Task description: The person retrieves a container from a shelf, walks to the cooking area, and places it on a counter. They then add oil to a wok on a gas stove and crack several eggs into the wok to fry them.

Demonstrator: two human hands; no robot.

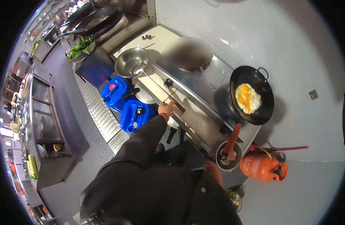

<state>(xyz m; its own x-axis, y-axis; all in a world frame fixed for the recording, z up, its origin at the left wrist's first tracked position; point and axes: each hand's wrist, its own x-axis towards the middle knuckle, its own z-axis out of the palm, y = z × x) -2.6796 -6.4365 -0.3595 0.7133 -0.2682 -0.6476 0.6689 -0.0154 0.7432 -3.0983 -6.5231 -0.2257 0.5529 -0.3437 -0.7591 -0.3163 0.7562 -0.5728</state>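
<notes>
My left hand (pixel 166 109) is at the wooden handle of a metal ladle (pixel 178 104). Its fingers meet the handle's edge, but whether they close around it is unclear. The ladle's bowl rests in a stainless steel bowl (pixel 128 60) on the stove's pale front ledge. My right hand (pixel 213 172) is low in front of my dark jacket, blurred and partly hidden, beside a small pot (pixel 229 166). A utensil with a reddish handle (pixel 233 137) leans in that pot. Fried eggs (pixel 247 98) with several yolks lie in a black wok (pixel 265 109) on the stove's right side.
A blurred round shape (pixel 188 52) covers the other burner. Blue plastic jerrycans (pixel 136 115) stand below the ledge on the left. An orange gas cylinder (pixel 258 167) is at the right. Leafy greens (pixel 81 47) and dark pans (pixel 98 21) are at the upper left.
</notes>
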